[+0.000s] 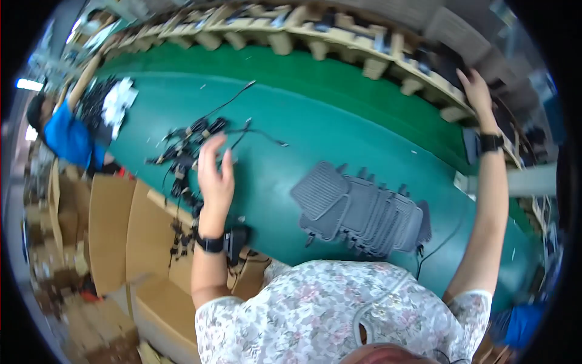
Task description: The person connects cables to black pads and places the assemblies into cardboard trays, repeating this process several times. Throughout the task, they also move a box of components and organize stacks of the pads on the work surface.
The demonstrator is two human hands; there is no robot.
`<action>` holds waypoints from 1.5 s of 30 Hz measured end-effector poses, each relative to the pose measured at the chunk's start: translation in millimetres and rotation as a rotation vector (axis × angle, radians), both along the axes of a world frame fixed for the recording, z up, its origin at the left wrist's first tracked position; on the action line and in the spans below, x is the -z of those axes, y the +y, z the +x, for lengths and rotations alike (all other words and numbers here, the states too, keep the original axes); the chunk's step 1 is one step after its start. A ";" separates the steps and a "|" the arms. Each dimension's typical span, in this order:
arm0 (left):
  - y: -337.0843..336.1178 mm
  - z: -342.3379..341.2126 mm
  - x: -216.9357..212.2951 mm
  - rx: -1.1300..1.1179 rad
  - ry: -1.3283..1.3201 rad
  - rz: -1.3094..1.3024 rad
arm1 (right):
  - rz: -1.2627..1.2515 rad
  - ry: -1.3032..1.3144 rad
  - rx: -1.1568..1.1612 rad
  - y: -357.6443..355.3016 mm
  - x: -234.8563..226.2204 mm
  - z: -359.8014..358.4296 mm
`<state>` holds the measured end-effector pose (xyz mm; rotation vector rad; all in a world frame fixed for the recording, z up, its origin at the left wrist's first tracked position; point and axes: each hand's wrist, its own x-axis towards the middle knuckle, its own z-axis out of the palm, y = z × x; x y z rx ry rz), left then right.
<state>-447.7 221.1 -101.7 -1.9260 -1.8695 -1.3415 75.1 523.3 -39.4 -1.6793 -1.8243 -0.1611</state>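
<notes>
My left hand [216,173] hovers over the green table, fingers apart with nothing visible in them. Beside and beyond it lies a loose pile of bundled black cables [182,155], with one cable end [242,90] stretching toward the far side. My right hand [477,91] reaches to the far right, its fingers spread at the edge of a bin row, next to a dark object [445,64]; I cannot tell whether they touch. Between my arms, close to my body, several flat grey ribbed panels [370,212] lie overlapped in a fanned stack.
A long row of cardboard bins [297,27] runs along the table's far edge. An open cardboard box [109,236] stands at the near left, with cables hanging over it. A co-worker in a blue shirt [66,136] reaches across the far left end, near white bags [118,103].
</notes>
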 end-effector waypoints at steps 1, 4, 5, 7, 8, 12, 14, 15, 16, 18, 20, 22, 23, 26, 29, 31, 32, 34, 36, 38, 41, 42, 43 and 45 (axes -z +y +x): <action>10.3 -7.9 -6.5 -0.035 0.021 0.019 | 0.141 -0.161 0.060 -7.6 6.5 1.7; 29.8 -35.1 -14.4 -0.155 0.119 0.044 | 0.289 -0.146 0.025 -43.4 9.4 -15.1; 41.5 -43.8 -13.6 -0.174 0.113 0.062 | 0.320 -0.121 0.037 -45.3 12.5 -4.6; 56.0 -67.6 -11.5 -0.392 0.475 0.048 | 0.360 -0.082 0.028 -41.7 25.0 9.7; 59.8 -82.8 -8.3 -0.415 0.476 0.059 | 0.355 -0.062 0.039 -40.2 27.8 12.5; 72.8 -121.8 4.1 -0.619 0.586 -0.262 | 0.300 -0.025 0.060 -44.5 29.1 14.1; 78.3 -129.2 7.4 -0.558 0.496 -0.602 | 0.283 -0.020 0.068 -41.3 32.4 12.8; 80.1 -125.1 3.8 -0.557 0.488 -0.587 | 0.265 -0.039 0.092 -38.8 38.7 14.1; 81.1 -121.1 -0.4 -0.534 0.469 -0.587 | 0.248 -0.058 0.117 -36.3 43.9 15.3; 82.3 -113.8 -11.0 -0.497 0.431 -0.579 | 0.258 -0.076 0.139 -37.3 37.8 9.8; 81.2 -106.3 -12.5 -0.510 0.424 -0.409 | 0.388 -0.201 0.164 -45.2 33.1 -7.4; 79.9 -90.9 -15.9 -0.519 0.426 -0.111 | 0.476 -0.263 0.170 -57.4 19.5 -34.8; 80.6 -81.1 -20.9 -0.528 0.418 -0.093 | 0.535 -0.262 0.007 -66.0 12.3 -50.3; 68.8 -25.9 -57.2 -0.318 0.626 0.268 | 0.603 -0.228 -0.385 -114.7 -10.3 -115.7; 61.1 26.1 -66.8 -0.061 0.575 0.233 | 0.589 -0.192 -0.753 -168.3 -34.6 -189.0; 60.9 61.6 -63.0 0.160 0.484 0.221 | 0.567 -0.175 -0.858 -193.3 -37.1 -219.2; 55.0 81.2 -59.2 0.236 0.436 0.223 | 0.497 -0.191 -0.948 -205.0 -33.2 -225.8; 45.1 106.4 -54.0 0.312 0.388 0.221 | 0.424 -0.206 -1.037 -215.9 -25.9 -225.2; 39.5 119.3 -52.1 0.328 0.163 0.475 | 0.064 -0.175 -0.898 -217.3 -16.8 -220.9; 39.6 135.1 -46.3 0.353 0.042 0.595 | -0.119 -0.155 -0.802 -210.5 -9.7 -215.3; 42.9 161.7 -23.9 0.475 -0.737 0.418 | -0.206 0.744 -0.927 -186.7 -1.8 -209.9; 41.1 170.0 -9.3 0.470 -0.747 0.405 | -0.222 0.745 -0.919 -194.1 -3.9 -216.2; 38.4 178.2 5.2 0.762 -0.894 0.055 | -0.250 0.931 -0.914 -204.1 -5.9 -225.2; 40.0 187.2 16.8 1.171 -0.964 -0.652 | -0.293 1.303 -0.883 -223.1 -14.1 -239.1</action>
